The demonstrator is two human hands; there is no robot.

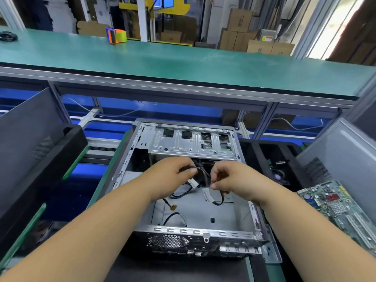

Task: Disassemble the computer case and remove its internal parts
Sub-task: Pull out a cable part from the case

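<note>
An open grey computer case (203, 231) lies flat in front of me, with its rear panel toward me. A metal drive cage (193, 143) fills its far end. Inside, black cables (179, 195) with white connectors trail over the bare floor. My left hand (173, 171) pinches a black cable above the middle of the case. My right hand (227, 178) pinches another stretch of cable with a white connector hanging just below it. Both hands hover close together under the drive cage.
A removed green motherboard (337, 204) lies at the right beside a grey side panel (345, 151). A black panel (30, 139) leans at the left. A long green shelf (183, 64) runs across behind, with an orange tape dispenser (116, 35) on it.
</note>
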